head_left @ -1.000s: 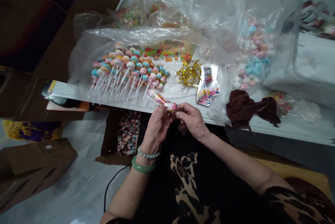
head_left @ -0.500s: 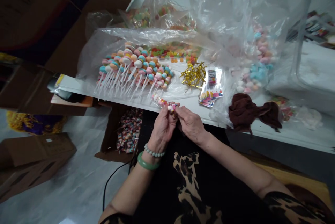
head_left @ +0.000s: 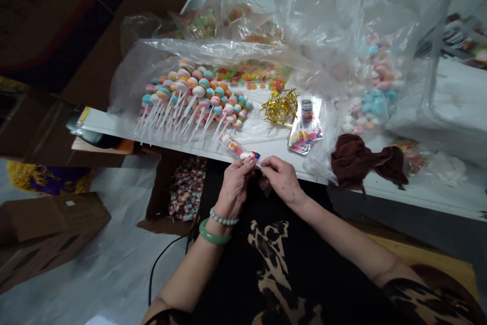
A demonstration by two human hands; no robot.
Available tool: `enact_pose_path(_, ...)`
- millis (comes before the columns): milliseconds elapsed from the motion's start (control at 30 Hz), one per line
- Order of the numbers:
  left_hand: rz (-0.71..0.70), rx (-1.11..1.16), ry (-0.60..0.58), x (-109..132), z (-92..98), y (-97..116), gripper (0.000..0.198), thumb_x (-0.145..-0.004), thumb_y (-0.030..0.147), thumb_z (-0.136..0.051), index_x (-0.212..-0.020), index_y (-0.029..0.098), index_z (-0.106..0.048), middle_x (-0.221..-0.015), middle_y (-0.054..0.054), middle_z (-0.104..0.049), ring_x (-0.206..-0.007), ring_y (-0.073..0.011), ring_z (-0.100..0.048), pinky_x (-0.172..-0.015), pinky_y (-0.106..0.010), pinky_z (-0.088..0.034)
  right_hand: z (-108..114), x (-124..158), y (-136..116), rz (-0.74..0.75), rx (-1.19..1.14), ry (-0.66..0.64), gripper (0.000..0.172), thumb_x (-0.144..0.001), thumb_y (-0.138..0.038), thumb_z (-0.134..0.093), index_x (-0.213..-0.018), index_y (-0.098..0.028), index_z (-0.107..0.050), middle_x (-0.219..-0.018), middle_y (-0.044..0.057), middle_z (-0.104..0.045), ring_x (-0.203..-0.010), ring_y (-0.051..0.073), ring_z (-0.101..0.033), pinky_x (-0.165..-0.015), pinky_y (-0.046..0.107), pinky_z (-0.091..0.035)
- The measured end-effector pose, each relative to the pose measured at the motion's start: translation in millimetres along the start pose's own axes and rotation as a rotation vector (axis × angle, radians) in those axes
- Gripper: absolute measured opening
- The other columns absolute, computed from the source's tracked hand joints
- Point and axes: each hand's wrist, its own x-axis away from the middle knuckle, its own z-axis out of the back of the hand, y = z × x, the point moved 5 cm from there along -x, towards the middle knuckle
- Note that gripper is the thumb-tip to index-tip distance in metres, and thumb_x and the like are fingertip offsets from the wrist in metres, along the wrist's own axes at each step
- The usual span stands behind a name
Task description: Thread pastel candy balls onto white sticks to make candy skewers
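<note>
Both hands are raised just in front of the white table's edge [head_left: 171, 130]. My left hand [head_left: 236, 188] and my right hand [head_left: 281, 179] pinch the upper end of a candy lollipop in a clear wrapper [head_left: 233, 144]. A small coloured label [head_left: 253, 156] sits at the pinched end, partly hidden by my fingertips. Behind the hands lies a heap of pastel stacked-candy lollipops on white sticks [head_left: 190, 97]. Gold twist ties [head_left: 280, 108] and a stack of printed cards [head_left: 305, 135] lie to the right.
Clear plastic bags of loose candies [head_left: 375, 97] crowd the table's back. A brown cloth [head_left: 361, 163] lies at right. Below the edge stands a cardboard box of wrapped sweets [head_left: 186, 188]. Cardboard boxes stand on the plastic-covered floor at left.
The wrapped lollipop has swung out from the table edge, and its coloured label now shows above my fingertips. My right hand has shifted slightly right.
</note>
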Motion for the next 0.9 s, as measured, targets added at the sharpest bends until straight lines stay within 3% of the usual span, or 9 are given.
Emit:
enact_pose_path(133, -0.091, -0.103, -0.036, 3.8, -5.9, 1.5, 0.024, -0.060, 0.026, -0.082, -0.066, 0.010, -0.066, -0.057, 0.002, -0.055, -0.050, -0.0042, -0.043, -0.049, -0.018, -0.033, 0.0, -1.1, 0.5, 0.051, 0.029, -0.010, 0.013, -0.077, -0.022, -0.053, -0.065, -0.022, -0.057, -0.058, -0.005, -0.056, -0.058, 0.013, -0.051, -0.059, 0.024, -0.040)
enact_pose_path(300, -0.090, -0.127, -0.092, 9.0, -14.3, 1.1, 0.028, -0.065, 0.032, -0.081, -0.064, 0.012, -0.062, -0.054, 0.005, -0.048, -0.050, -0.0042, -0.038, -0.048, -0.019, -0.029, 0.0, -0.6, -3.1, 0.158, 0.079, 0.009, 0.015, -0.084, -0.025, -0.052, -0.071, -0.022, -0.058, -0.062, -0.004, -0.058, -0.059, 0.014, -0.054, -0.062, 0.025, -0.042)
enact_pose_path(433, -0.086, -0.021, -0.095, 12.1, -15.2, 5.4, 0.025, -0.066, 0.030, -0.081, -0.078, 0.013, -0.065, -0.070, 0.002, -0.060, -0.060, -0.0067, -0.050, -0.058, -0.019, -0.039, -3.8, 3.9, -10.3, 0.413, 0.353, 0.019, 0.018, -0.090, -0.023, -0.045, -0.080, -0.021, -0.060, -0.077, 0.004, -0.064, -0.073, 0.018, -0.059, -0.071, 0.028, -0.043)
enact_pose_path(533, -0.004, 0.071, -0.068, 11.2, -14.0, 4.7, 0.027, -0.064, 0.032, -0.081, -0.074, 0.013, -0.064, -0.068, 0.002, -0.060, -0.058, -0.0067, -0.051, -0.057, -0.020, -0.040, -12.9, 10.2, -12.1, 0.561, 0.560, -0.017, 0.024, -0.092, -0.019, -0.040, -0.079, -0.020, -0.060, -0.075, 0.007, -0.063, -0.071, 0.019, -0.057, -0.069, 0.030, -0.041)
enact_pose_path(600, -0.027, 0.121, 0.000, 8.5, -10.6, 5.8, 0.028, -0.061, 0.030, -0.083, -0.068, 0.013, -0.063, -0.063, 0.003, -0.059, -0.055, -0.0056, -0.049, -0.056, -0.019, -0.039, -19.4, 13.4, -12.1, 0.605, 0.585, -0.054, 0.024, -0.092, -0.017, -0.040, -0.078, -0.020, -0.060, -0.073, 0.007, -0.062, -0.070, 0.019, -0.056, -0.070, 0.030, -0.041)
enact_pose_path(733, -0.101, 0.194, 0.101, 1.2, -4.8, 5.0, 0.025, -0.056, 0.024, -0.083, -0.063, 0.013, -0.062, -0.060, 0.004, -0.058, -0.054, -0.0052, -0.049, -0.056, -0.018, -0.038, -26.2, 10.3, -10.9, 0.492, 0.353, -0.110, 0.015, -0.090, -0.018, -0.045, -0.082, -0.022, -0.058, -0.078, 0.004, -0.062, -0.073, 0.018, -0.057, -0.073, 0.028, -0.043)
enact_pose_path(900, -0.061, 0.238, 0.075, -5.7, -4.7, 4.5, 0.018, -0.056, 0.012, -0.079, -0.068, 0.011, -0.066, -0.066, 0.001, -0.063, -0.061, -0.0071, -0.055, -0.063, -0.019, -0.043, -28.6, 1.2, -6.3, 0.223, 0.181, -0.115, 0.008, -0.080, -0.020, -0.050, -0.073, -0.022, -0.054, -0.068, -0.003, -0.056, -0.065, 0.014, -0.053, -0.067, 0.026, -0.040)
